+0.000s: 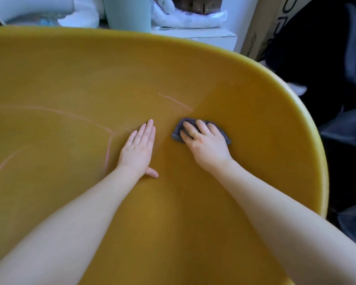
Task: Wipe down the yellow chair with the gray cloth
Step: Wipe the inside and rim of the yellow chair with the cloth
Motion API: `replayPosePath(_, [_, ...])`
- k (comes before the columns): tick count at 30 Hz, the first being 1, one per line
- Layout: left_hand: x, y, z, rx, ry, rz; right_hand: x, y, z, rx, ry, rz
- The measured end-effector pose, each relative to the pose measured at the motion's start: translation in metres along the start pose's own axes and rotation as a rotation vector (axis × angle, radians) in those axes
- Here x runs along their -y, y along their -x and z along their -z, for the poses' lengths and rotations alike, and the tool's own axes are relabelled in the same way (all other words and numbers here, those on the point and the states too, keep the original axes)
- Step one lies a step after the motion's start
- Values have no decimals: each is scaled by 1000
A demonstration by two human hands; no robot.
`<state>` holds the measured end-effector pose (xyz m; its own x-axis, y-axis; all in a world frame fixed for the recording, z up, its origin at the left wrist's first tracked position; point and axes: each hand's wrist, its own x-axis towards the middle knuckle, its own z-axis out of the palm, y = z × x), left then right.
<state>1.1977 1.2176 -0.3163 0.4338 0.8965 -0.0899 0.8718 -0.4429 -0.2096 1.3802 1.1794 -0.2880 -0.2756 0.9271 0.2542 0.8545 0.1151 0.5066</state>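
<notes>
The yellow chair [90,79] fills most of the view, its curved shell rimmed at the top and right. Pale pink streaks [175,101] cross its surface at the left and centre. My right hand [206,142] presses a bunched gray cloth [178,130] against the seat, fingers curled over it; a ring shows on one finger. My left hand [139,149] lies flat on the chair just left of the cloth, fingers together and palm down, holding nothing.
Behind the chair's rim stand a pale green cylinder [127,12], white boxes and wrapping [195,23], and a tall cardboard box [261,27]. Dark furniture [327,58] fills the right side beyond the rim.
</notes>
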Motion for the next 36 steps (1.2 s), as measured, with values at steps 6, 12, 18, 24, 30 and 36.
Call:
replayPosePath(6, [2,1,1,13,22,-8,-64,-19,27,-360,36,-328])
replayPosePath(12, [2,0,0,7,25,-13,-20,-28,10,-279,3,-275])
replayPosePath(18, [0,2,3,19,23,10,-5,-24,4,-49,-77,-70])
replayPosePath(24, [0,3,5,33,28,7,-56,-26,24,-379,-31,-348])
replayPosePath(30, [-3,0,5,24,24,12,-13,-68,19,-347,-214,-369])
replayPosePath(36, [-2,0,3,4,0,29,13,-88,17,-277,-238,-226])
